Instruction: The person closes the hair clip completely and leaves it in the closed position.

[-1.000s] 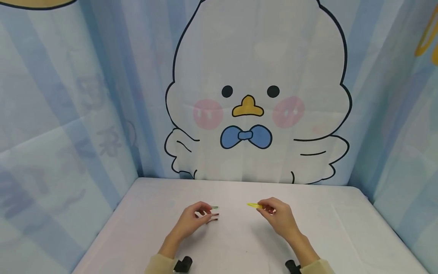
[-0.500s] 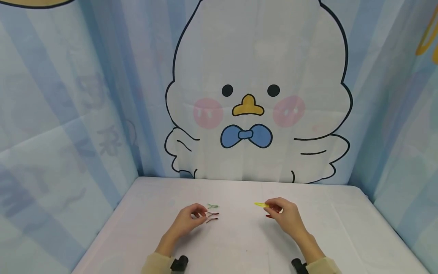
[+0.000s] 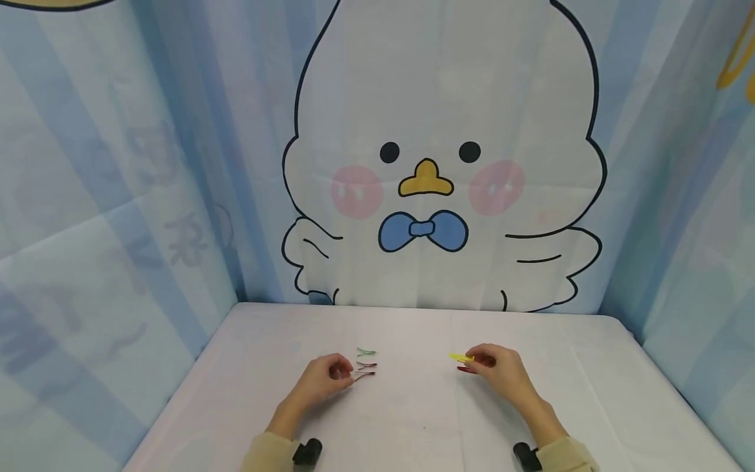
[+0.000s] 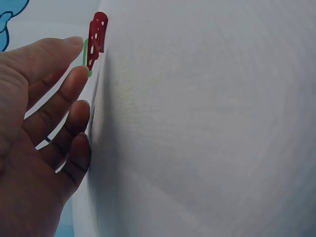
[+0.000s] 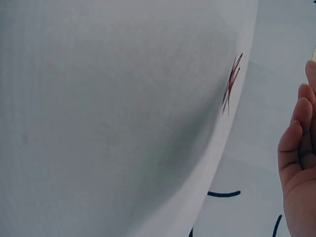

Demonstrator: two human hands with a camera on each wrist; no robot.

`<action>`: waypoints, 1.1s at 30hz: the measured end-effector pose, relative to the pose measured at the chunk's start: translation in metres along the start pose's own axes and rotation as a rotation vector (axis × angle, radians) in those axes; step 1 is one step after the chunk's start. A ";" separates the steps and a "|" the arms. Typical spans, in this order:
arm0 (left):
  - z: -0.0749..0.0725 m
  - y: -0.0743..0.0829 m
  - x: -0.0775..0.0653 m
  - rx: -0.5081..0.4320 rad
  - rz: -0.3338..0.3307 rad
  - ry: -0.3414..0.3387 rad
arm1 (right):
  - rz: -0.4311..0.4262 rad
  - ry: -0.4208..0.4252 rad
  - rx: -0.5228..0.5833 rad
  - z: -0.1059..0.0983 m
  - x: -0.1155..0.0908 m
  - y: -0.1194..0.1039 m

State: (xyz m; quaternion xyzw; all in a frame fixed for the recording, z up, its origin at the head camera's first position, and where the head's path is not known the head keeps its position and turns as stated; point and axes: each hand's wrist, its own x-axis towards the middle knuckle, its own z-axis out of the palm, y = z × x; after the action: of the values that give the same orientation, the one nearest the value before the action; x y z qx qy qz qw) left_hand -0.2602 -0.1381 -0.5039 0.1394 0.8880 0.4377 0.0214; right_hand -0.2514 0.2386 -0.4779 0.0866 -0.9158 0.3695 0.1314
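Note:
Three snap hair clips lie in a column by the left hand [image 3: 321, 381] in the head view: a green hair clip [image 3: 366, 352], a dark red hair clip [image 3: 367, 365] and another red hair clip [image 3: 365, 375] nearest the person. The left wrist view shows thumb and index fingertip apart beside a red clip [image 4: 97, 39], with green behind it. Nothing is held in that hand. The right hand [image 3: 504, 373] pinches a yellow hair clip [image 3: 460, 357] between thumb and fingers, over the table. Just below it is a red hair clip [image 3: 466, 370], partly hidden by the hand.
A white cloth covers the table [image 3: 413, 413]. Behind it hangs a curtain [image 3: 439, 85] printed with a big white duck, and blue striped curtains [image 3: 106, 229] stand at both sides. Black wrist cameras [image 3: 308, 452] sit at the sleeves.
The right hand has moved right with the yellow clip, uncovering the red clip beneath. The left hand has drawn back slightly left from the three clips, which now show more fully.

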 end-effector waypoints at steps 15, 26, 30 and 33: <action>0.011 -0.002 0.006 0.118 0.006 -0.011 | 0.092 -0.201 -0.021 -0.003 0.002 0.028; 0.013 0.004 0.007 0.206 0.015 0.024 | 0.105 -0.302 -0.025 -0.002 0.003 0.031; 0.013 0.001 0.007 0.192 0.021 0.038 | 0.087 -0.306 -0.025 -0.001 0.003 0.032; 0.012 0.001 0.007 0.160 0.017 0.053 | 0.096 -0.302 -0.031 -0.001 0.003 0.032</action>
State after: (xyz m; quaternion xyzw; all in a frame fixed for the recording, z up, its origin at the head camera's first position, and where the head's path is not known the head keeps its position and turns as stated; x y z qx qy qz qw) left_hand -0.2649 -0.1261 -0.5100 0.1366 0.9191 0.3692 -0.0171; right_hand -0.2618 0.2616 -0.4975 0.0953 -0.9339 0.3438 -0.0242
